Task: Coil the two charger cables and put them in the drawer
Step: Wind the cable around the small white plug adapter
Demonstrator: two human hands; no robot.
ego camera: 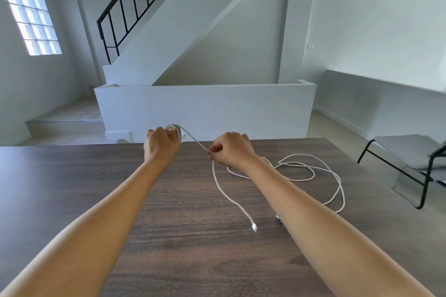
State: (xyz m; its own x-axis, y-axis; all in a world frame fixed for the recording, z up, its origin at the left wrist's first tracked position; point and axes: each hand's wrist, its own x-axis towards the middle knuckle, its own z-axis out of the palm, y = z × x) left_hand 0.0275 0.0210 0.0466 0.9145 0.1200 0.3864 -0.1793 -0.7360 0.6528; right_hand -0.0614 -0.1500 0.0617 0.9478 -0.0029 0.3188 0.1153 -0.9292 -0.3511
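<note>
My left hand point(161, 143) grips a small coil of white charger cable point(177, 130) above the far edge of the dark wooden table point(72, 188). From the coil the cable runs right to my right hand point(229, 149), which pinches it. Below that hand the loose end hangs down to a white plug point(254, 227) over the table. A second white cable point(313, 171) lies uncoiled in loose loops on the table, right of my right forearm, partly hidden by it. No drawer is in view.
A black-framed chair with a grey seat point(410, 152) stands past the table's right edge. Beyond the far edge are a low white wall point(205, 108) and a staircase with a black railing point(135, 5).
</note>
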